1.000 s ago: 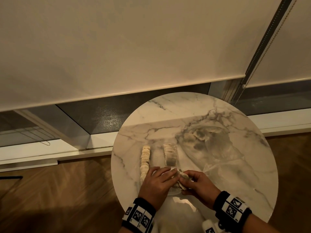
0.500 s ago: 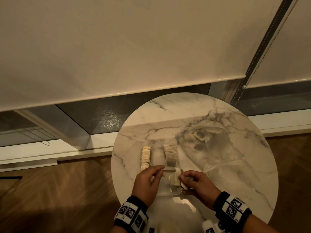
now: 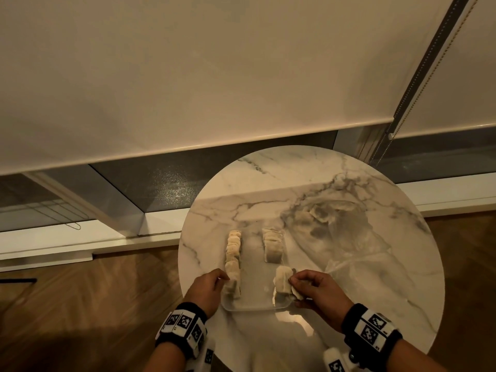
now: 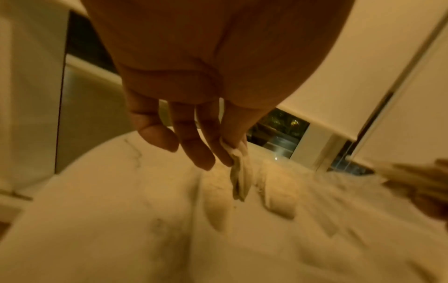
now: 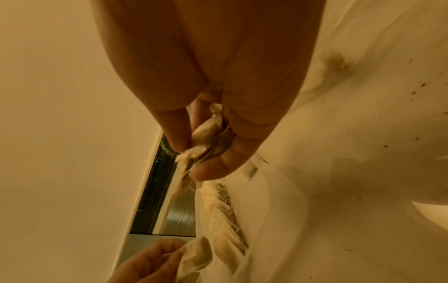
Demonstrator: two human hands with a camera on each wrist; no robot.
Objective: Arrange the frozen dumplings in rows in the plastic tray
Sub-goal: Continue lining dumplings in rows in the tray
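Tray [image 3: 255,306] on table [image 3: 375,277]; dumpling rows [image 3: 233,253] inside, bag [image 3: 346,237] right.

My round marble table [image 3: 349,183] sits by a window blind [image 3: 188,76]; a clear bag [image 3: 349,237] lies far right.

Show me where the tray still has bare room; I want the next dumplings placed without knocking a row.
Free: the bare strip of the plastic tray between the left row and the right row. Crowded: the near corners, where the left hand and right hand each hold dumplings.
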